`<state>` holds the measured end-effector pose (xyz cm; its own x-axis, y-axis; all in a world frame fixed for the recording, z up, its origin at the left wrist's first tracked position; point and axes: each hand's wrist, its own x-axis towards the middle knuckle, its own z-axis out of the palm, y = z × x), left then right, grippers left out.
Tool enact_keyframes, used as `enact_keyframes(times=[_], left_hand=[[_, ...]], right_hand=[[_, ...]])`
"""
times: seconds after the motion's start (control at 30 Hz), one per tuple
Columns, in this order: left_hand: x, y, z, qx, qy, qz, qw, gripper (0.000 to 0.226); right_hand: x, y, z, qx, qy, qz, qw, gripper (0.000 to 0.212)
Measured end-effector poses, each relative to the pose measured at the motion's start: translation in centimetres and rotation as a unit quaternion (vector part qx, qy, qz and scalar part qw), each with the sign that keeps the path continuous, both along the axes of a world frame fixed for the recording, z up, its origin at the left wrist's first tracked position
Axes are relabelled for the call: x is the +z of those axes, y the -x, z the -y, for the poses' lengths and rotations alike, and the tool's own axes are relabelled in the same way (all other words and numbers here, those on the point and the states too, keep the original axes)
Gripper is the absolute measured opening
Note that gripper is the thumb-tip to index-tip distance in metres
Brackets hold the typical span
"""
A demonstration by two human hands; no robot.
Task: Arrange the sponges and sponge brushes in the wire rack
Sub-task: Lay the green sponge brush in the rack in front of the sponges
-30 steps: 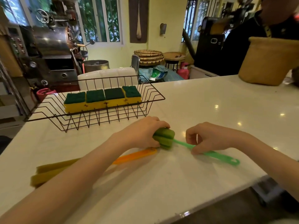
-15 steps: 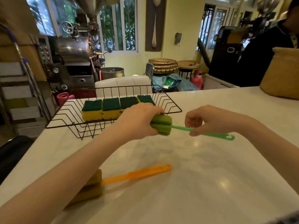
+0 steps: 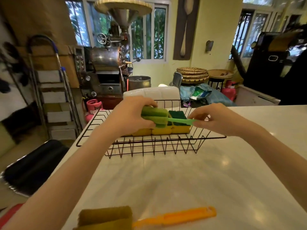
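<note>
Over the wire rack [image 3: 149,143], both hands grip the green sponge brush [image 3: 159,117].

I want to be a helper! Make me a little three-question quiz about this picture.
1. True or false: the green sponge brush is lying on the white counter.
2. Which hand grips the green brush's sponge head? A) left hand B) right hand
3. Fill in: the brush not yet picked up has an ______ handle.

Key
1. False: both hands hold it over the wire rack, above the yellow sponges.
2. A
3. Orange: the orange sponge brush lies on the counter.
</note>
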<state>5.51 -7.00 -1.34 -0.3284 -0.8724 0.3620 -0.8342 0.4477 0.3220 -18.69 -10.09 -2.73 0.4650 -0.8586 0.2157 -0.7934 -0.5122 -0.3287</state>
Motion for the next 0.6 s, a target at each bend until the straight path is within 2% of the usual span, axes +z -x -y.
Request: enact_keyframes(times=[0.17, 0.23, 0.3, 0.43, 0.6], left_hand=[[-1.0, -3.4, 2.1, 0.05, -0.001, -0.011, 0.999, 0.053], [-1.4, -4.5, 3.0, 0.061, -0.018, -0.002, 0.998, 0.054], [-1.8, -5.4, 3.8, 0.068, -0.042, 0.017, 0.997, 0.055], [-2.4, -6.7, 5.1, 0.081, -0.104, 0.057, 0.99, 0.055], [-3.2, -7.4, 5.8, 0.077, -0.169, 0.106, 0.977, 0.056]], right_hand=[[-0.7, -2.9, 3.2, 0.024, -0.002, 0.056, 0.998, 0.017], [-0.9, -4.1, 3.9, 0.041, -0.002, 0.069, 0.997, 0.023], [-1.4, -5.0, 4.5, 0.052, -0.017, 0.055, 0.997, 0.027], [-2.5, -6.5, 5.7, 0.064, -0.055, 0.016, 0.996, 0.014], [-3.0, -7.1, 6.2, 0.073, -0.115, -0.038, 0.99, 0.018]])
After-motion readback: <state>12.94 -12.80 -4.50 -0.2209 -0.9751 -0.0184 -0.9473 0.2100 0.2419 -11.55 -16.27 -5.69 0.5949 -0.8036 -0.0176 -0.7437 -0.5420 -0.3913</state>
